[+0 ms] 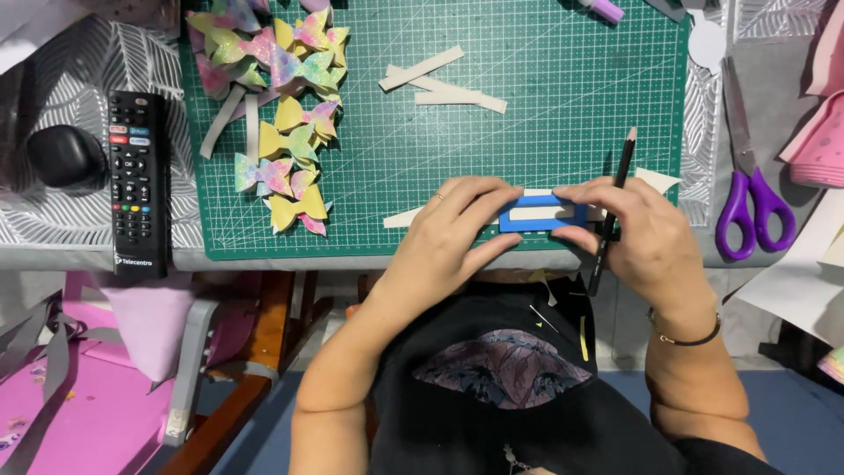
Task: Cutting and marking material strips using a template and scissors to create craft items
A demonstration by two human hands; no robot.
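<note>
Black cloth on the person's lap sits closest, with little paper scraps stuck on it. Just above it, both hands meet on a small blue frame with a pale strip inside. It lies at the near edge of the green cutting mat. The left hand pinches the left end of the frame. The right hand pinches the right end and also holds a dark pencil that points up.

I think the frame could slide off the mat edge and drop on the lap, because it sits so close to the edge. The pencil might slip too, since that hand is busy with two things.

Fingers cover both ends of the frame, so I cannot tell its whole shape. Pale paper strips lie further up the mat. Shiny pastel bows are piled at the left. Purple scissors lie at the right, and a black remote lies at the left, off the mat. The pink things at the right edge are cut off.
</note>
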